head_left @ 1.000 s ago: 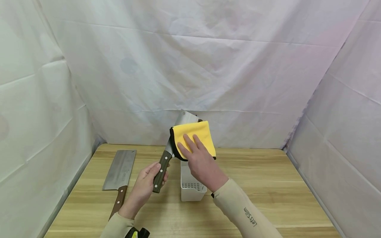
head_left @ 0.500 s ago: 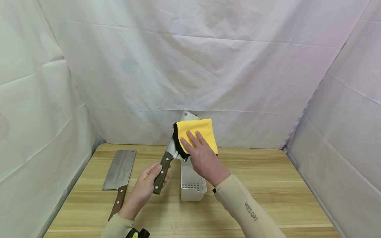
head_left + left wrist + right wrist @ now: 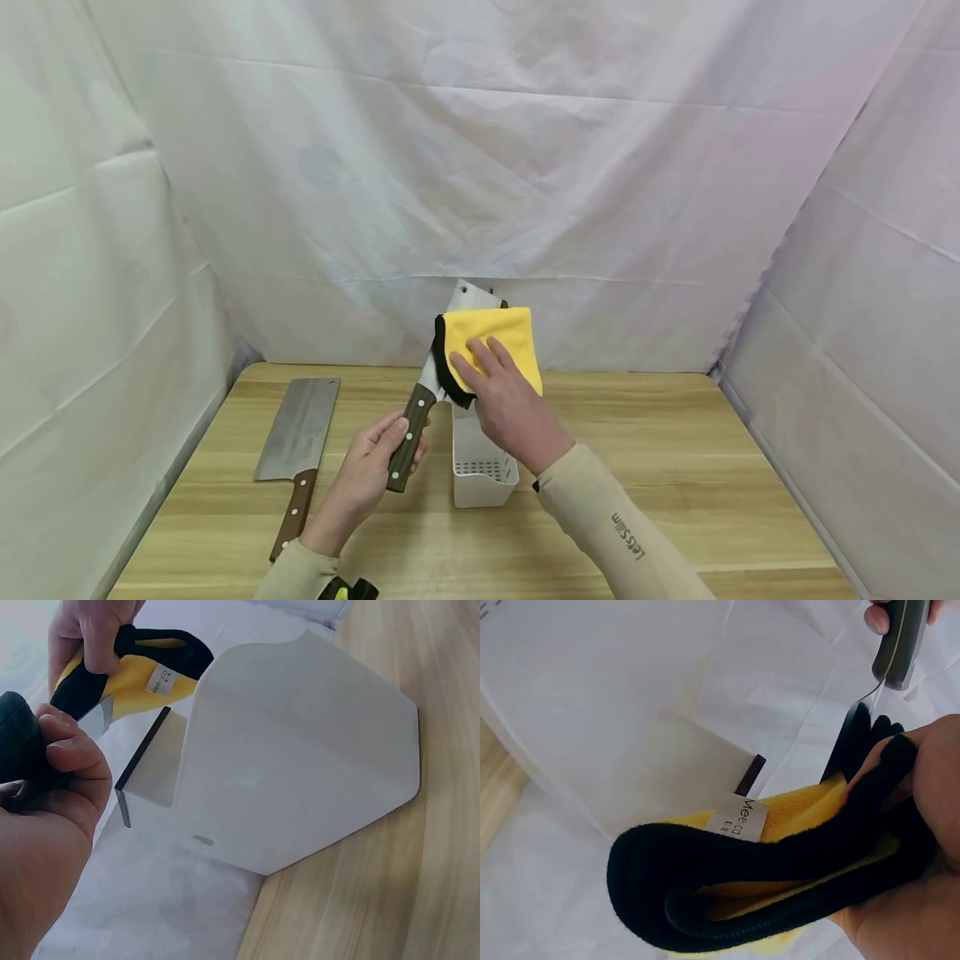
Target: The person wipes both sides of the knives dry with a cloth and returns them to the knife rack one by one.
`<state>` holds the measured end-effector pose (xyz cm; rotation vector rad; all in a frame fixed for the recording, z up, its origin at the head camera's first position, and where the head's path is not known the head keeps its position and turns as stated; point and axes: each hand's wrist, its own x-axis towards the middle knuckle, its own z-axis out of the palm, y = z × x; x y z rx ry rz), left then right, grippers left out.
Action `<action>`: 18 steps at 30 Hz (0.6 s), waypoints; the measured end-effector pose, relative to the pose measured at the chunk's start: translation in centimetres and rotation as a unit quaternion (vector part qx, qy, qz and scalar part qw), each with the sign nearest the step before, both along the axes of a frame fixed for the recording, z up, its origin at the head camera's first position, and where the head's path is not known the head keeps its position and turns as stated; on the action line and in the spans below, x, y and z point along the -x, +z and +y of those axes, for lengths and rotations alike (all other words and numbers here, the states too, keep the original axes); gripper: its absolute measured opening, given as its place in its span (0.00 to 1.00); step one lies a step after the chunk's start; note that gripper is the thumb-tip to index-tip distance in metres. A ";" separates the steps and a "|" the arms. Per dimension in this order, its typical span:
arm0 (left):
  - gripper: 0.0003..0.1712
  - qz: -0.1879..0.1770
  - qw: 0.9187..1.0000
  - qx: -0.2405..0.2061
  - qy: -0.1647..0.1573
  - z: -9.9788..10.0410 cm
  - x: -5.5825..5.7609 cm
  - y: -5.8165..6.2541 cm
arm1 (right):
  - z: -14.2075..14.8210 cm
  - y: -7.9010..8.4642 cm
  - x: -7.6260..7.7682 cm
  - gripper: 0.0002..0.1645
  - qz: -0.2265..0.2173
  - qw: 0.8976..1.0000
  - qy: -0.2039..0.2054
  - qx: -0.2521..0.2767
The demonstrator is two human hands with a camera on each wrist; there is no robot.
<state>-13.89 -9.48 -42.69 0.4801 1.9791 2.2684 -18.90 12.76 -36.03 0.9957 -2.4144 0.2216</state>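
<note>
In the head view my left hand [image 3: 358, 479] grips the dark green riveted handle of a cleaver [image 3: 410, 433], its blade tilted up and away. My right hand [image 3: 513, 408] holds a folded yellow cloth [image 3: 517, 325] with black edging against the blade, fingers spread on top. The cloth covers most of the blade; the holed far corner and the part near the handle show. In the right wrist view, the folded cloth [image 3: 780, 855] with a white label sits between thumb and fingers. Left of the left hand, a second cleaver [image 3: 302, 425] with a brown handle lies flat.
A white slotted holder [image 3: 483, 493] stands on the wooden table [image 3: 660, 483] below the held cleaver and right hand. The left wrist view shows its tall side wall [image 3: 300, 750] and a dark strip [image 3: 142, 748] at its edge. White sheets [image 3: 600, 208] enclose the back and sides.
The right hand and cloth shifted slightly up and right along the blade, then came back a little down and left. The left hand's hold on the cleaver stays nearly the same.
</note>
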 end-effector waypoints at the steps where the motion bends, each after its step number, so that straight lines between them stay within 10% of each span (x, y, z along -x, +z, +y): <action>1: 0.27 -0.005 1.000 -0.003 0.003 0.0 0.0 0.0 | -0.1 0.0 0.0 0.37 -0.002 1.000 0.002 0.002; 18: 0.27 -0.013 1.000 0.013 0.007 -0.2 -0.2 0.7 | 0.2 1.0 0.1 0.36 0.003 1.000 -0.027 0.002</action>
